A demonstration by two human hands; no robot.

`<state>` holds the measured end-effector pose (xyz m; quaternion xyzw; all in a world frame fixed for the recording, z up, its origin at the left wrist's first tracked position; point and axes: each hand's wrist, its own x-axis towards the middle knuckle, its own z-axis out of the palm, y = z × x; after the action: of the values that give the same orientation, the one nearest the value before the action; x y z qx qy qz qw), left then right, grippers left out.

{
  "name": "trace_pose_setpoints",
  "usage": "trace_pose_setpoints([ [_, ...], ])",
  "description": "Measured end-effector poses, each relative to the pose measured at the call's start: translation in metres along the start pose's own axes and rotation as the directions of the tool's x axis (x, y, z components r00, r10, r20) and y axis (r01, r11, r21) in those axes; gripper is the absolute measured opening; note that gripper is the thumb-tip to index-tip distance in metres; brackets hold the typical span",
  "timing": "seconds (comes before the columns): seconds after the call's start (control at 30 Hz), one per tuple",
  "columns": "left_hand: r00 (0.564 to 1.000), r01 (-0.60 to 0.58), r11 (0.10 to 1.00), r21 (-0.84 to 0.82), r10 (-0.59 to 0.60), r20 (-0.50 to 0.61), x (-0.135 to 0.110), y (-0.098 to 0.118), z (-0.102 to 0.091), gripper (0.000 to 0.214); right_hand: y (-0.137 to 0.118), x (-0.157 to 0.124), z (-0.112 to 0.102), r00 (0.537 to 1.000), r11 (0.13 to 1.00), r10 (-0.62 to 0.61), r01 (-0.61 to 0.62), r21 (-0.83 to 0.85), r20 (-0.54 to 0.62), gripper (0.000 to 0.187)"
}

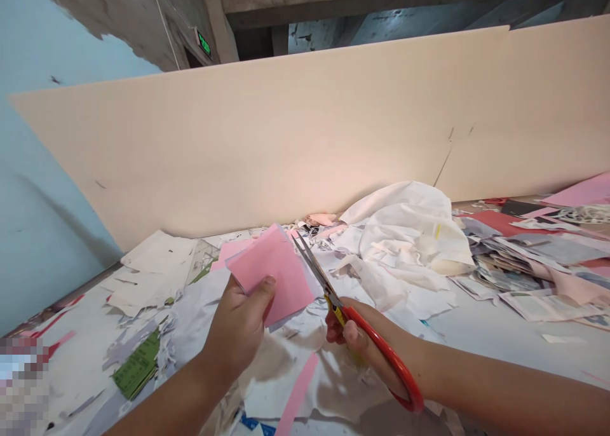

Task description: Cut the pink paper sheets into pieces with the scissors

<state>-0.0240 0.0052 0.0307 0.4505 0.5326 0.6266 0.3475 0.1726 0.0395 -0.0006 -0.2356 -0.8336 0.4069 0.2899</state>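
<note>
My left hand (244,315) grips a stack of pink paper (281,267) by its lower left edge, thumb on top and fingers hidden beneath. A pale sheet shows along the stack's underside. In my right hand (366,334) is a pair of scissors (321,274) with red and yellow handles. Their blades are slightly parted and point up and away, just beside the right edge of the pink stack. Whether the blades touch the paper I cannot tell. Below the hands, a narrow pink paper strip (300,391) lies on crumpled white paper.
A cream panel (286,143) stands upright behind the worktop. Crumpled white sheeting (410,232) lies at its foot. Green printed papers (138,365) lie at left among white scraps. Piled paper and a red sheet (505,223) cover the right side.
</note>
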Motion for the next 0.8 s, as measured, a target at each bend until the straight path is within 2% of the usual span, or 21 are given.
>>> trace_pose_setpoints([
  [0.27,0.992,-0.004,0.999,-0.053,0.01,0.125,0.0,-0.01,0.002,0.046,0.005,0.0,0.003,1.0,1.0,0.006,-0.007,-0.017,-0.029,0.053],
  [0.4,0.989,-0.022,0.999,-0.037,0.027,0.148,-0.002,-0.012,0.003,0.052,0.005,-0.001,0.003,0.999,1.0,0.016,-0.016,-0.012,-0.041,0.052],
  [0.57,0.981,-0.032,0.999,0.002,0.031,0.19,-0.003,-0.011,0.004,0.049,0.002,0.001,0.001,0.999,0.999,0.046,-0.046,-0.023,-0.022,0.053],
  [0.8,0.975,-0.01,1.0,-0.025,0.015,0.221,-0.003,-0.014,0.004,0.045,0.003,0.003,0.003,0.999,0.99,0.041,-0.044,-0.131,-0.028,0.053],
])
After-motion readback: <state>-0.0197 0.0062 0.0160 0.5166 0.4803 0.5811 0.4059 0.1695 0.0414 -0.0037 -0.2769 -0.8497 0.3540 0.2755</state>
